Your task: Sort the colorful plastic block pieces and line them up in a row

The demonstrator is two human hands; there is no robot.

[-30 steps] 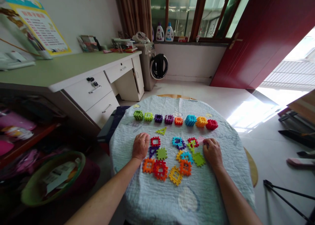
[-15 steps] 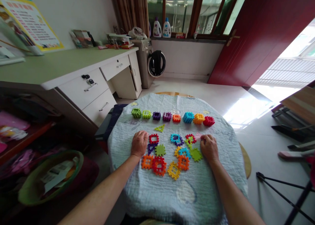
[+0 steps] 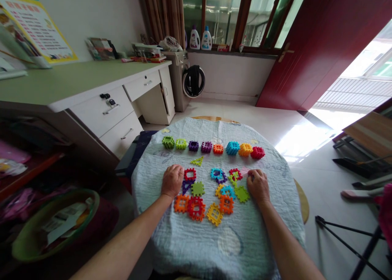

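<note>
My left hand (image 3: 172,180) rests on the cloth in a loose fist with no piece showing in it. Right beside its knuckles lie a red square building piece (image 3: 185,174) and a purple triangular one (image 3: 185,187). My right hand (image 3: 257,183) also lies curled and bare on the cloth, a little right of a green piece (image 3: 242,194). Flat toothed pieces are scattered between both hands, among them a light-blue piece (image 3: 217,169), an orange piece (image 3: 226,205), a red piece (image 3: 196,215) and a yellow piece (image 3: 214,220). Farther off sits a yellow-green triangle (image 3: 197,161).
Across the far side of the cloth-covered table (image 3: 232,251) runs a row of stacked pieces, from a green stack (image 3: 168,142) to a red stack (image 3: 257,152). A desk (image 3: 76,82) stands left, a basket (image 3: 24,251) below it. Black metal legs (image 3: 346,229) stand right.
The view has shifted slightly, so everything sits a little farther left. Both hands and the pieces keep their places on the cloth.
</note>
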